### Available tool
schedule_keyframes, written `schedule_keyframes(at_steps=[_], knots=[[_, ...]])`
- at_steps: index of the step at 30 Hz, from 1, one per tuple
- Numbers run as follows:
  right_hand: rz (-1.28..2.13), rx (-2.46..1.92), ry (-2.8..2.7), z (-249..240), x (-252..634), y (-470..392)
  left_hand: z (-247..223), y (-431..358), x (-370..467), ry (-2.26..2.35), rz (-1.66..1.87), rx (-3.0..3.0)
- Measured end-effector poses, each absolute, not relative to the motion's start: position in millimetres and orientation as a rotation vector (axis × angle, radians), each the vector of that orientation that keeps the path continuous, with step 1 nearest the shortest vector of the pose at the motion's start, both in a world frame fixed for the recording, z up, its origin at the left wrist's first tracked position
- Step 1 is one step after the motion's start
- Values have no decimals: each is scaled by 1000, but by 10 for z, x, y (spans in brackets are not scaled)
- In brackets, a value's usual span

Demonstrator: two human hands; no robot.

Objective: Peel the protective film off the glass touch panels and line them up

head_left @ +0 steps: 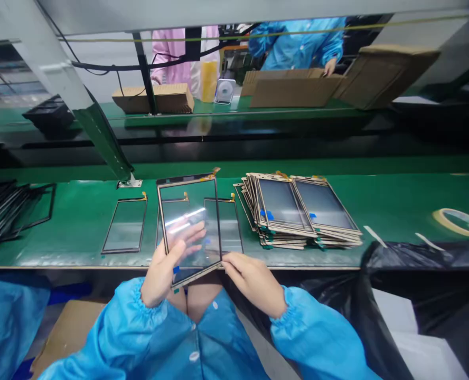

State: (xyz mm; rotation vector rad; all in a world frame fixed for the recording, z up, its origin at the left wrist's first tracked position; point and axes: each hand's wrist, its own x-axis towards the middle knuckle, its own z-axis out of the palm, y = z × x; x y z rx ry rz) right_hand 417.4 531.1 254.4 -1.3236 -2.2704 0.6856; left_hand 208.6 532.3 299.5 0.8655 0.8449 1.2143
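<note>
A clear touch-screen glass panel (195, 221) with a dark border and an orange flex tab at its top is held tilted above the bench edge. My left hand (169, 258) supports it from the left, thumb at the near side and fingers spread behind, visible through the glass. My right hand (254, 277) pinches its lower right corner. Behind it, two similar panels lie partly covered on the bench. Another panel (124, 227) lies flat to the left. Right of the held panel are two stacks of panels, a left stack (278, 206) and a right stack (324, 206), with blue tabs.
Black frames (12, 211) are heaped at the far left of the green bench (388, 195). A tape roll (460, 222) lies at right, above a black plastic bag (409, 258). A slanted post (103, 137) stands at left. Across the line, two people work near cardboard boxes (293, 89).
</note>
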Motion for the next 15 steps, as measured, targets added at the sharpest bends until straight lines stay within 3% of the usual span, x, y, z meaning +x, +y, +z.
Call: schedule_keyframes(at_steps=[8,11,15], knots=[[-106,-1489,-2267,2491,3935,5306,2812,5236,2369,887,1469,1020],[199,-1367,-2285,2624,3823,5282,2718,5308,2354,895,1484,974],[1123,-891,-2025,3067,3748,5358,2596,5426,2228,756,1255,757]])
